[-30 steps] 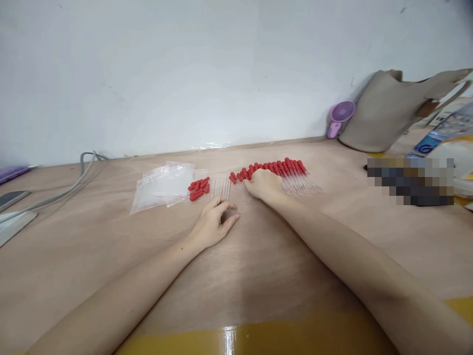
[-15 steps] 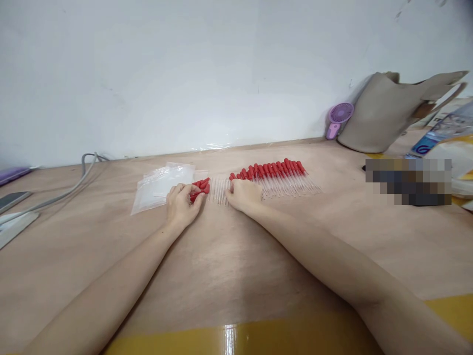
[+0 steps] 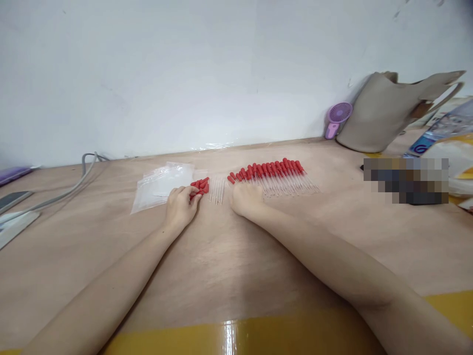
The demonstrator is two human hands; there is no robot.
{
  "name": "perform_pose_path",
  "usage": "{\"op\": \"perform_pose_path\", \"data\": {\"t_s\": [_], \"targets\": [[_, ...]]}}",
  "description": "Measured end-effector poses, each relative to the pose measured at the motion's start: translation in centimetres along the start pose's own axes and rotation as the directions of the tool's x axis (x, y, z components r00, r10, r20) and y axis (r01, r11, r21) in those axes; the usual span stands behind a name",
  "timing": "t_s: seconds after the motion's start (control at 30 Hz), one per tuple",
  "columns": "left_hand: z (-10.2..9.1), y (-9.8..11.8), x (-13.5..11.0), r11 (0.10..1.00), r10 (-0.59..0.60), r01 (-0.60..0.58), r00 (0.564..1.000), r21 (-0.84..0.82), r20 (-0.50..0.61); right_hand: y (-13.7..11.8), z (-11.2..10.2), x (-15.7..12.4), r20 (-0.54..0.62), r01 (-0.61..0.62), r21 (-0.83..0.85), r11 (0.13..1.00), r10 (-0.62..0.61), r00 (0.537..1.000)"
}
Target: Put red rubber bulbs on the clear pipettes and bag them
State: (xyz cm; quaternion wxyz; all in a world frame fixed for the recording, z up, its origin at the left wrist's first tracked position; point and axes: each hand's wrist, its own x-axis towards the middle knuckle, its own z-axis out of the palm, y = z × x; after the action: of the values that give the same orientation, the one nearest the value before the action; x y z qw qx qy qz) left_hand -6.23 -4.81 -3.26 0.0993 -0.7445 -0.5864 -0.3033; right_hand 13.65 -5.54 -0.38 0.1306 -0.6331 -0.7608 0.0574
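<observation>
My left hand (image 3: pixel 182 203) lies at a small pile of red rubber bulbs (image 3: pixel 203 185), thumb and forefinger closed on one at its near edge. Just right of the pile is a short row of bare clear glass tubes (image 3: pixel 217 190). My right hand (image 3: pixel 247 198) is curled at the left end of a long row of droppers (image 3: pixel 284 178), clear tubes with red bulbs on their far ends. A dropper (image 3: pixel 231 180) at that end runs under its fingers, which appear closed on it; the fingertips are mostly hidden.
Clear plastic bags (image 3: pixel 162 185) lie left of the pile. A grey cable (image 3: pixel 79 185) and a phone (image 3: pixel 14 199) are at far left. Against the wall at right stand a purple handheld fan (image 3: pixel 338 116) and a beige bag (image 3: pixel 377 116); a blurred-out dark object lies in front.
My right hand has shifted slightly right, away from the bare tubes, and a red-capped dropper now shows at the row's left end. My left hand has stayed by the bulb pile.
</observation>
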Motion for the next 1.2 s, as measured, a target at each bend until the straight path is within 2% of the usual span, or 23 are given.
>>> {"op": "perform_pose_path", "data": {"t_s": [0.1,0.23,0.33,0.47,0.57,0.67,0.8,0.93,1.07,1.2], "targets": [[-0.1,0.4,-0.3,0.997,0.063,-0.059,0.995,0.046,-0.083,0.6,0.5,-0.9,-0.094,0.019,-0.025,1.0,-0.021,0.995],[-0.5,1.9,-1.0,0.99,0.106,-0.119,0.983,-0.08,-0.151,2.7,1.3,-2.5,-0.287,0.178,-0.106,0.978,-0.201,0.936],[-0.7,3.7,-1.7,0.943,0.2,-0.223,0.973,-0.248,-0.115,5.2,1.7,-3.8,-0.338,0.296,-0.042,0.954,-0.293,0.895],[-0.9,6.3,-2.9,0.89,0.282,-0.28,0.958,-0.359,-0.048,8.5,1.9,-5.1,-0.467,0.467,0.076,0.881,-0.383,0.797],[-1.0,7.7,-3.4,0.877,0.269,-0.217,0.961,-0.428,0.062,9.6,1.4,-5.6,-0.442,0.518,0.121,0.847,-0.421,0.792],[-1.2,8.3,-3.3,0.855,0.242,-0.136,0.958,-0.501,0.154,9.4,0.6,-5.7,-0.404,0.562,0.11,0.82,-0.48,0.779],[-1.3,8.3,-3.2,0.831,0.216,-0.072,0.956,-0.552,0.2,8.7,0.4,-5.7,-0.39,0.599,0.072,0.797,-0.531,0.753],[-1.0,8.2,-3.3,0.813,0.185,0.002,0.947,-0.583,0.262,8.7,0.7,-5.6,-0.396,0.605,0.08,0.792,-0.531,0.749],[-0.4,7.9,-3.3,0.761,0.164,0.086,0.933,-0.643,0.319,8.8,0.8,-5.7,-0.387,0.62,0.158,0.769,-0.53,0.755],[-0.1,7.8,-3.1,0.701,0.176,0.115,0.928,-0.703,0.328,8.6,0.5,-5.7,-0.37,0.645,0.243,0.725,-0.545,0.752]]}}
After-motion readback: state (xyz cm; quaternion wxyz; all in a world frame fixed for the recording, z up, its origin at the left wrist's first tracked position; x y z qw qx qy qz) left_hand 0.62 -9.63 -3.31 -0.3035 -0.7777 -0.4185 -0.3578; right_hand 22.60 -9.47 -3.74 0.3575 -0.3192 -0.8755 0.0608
